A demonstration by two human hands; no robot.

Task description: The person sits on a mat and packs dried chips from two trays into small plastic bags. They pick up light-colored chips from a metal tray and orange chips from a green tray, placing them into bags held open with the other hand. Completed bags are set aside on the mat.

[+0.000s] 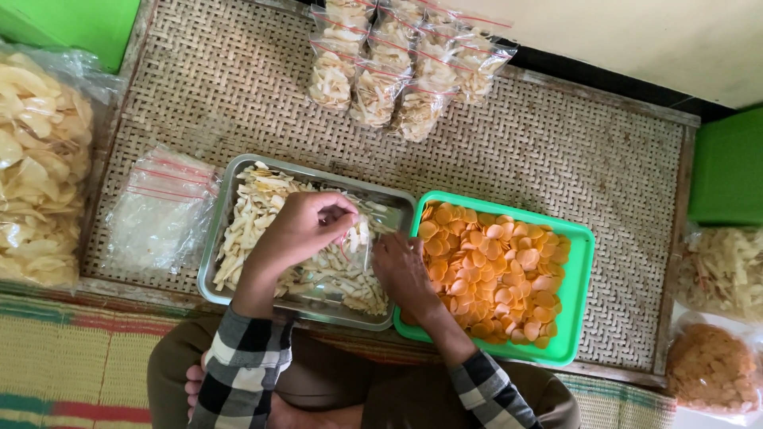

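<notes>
The left hand [306,226] hovers over the steel tray [218,238] of pale chips [254,214], fingers curled shut, pinching the mouth of a clear bag [356,253]; the right hand [401,270] rests beside it, fingers bent on the bag's other edge, at the tray's right end; a green tray [584,278] of orange crackers [497,270] sits just right; filled bags [397,67] lie beyond on the woven mat [572,151]; empty bags [159,210] lie left.

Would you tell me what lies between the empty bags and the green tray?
The metal tray of pale chips, with both hands over it, in the head view.
</notes>
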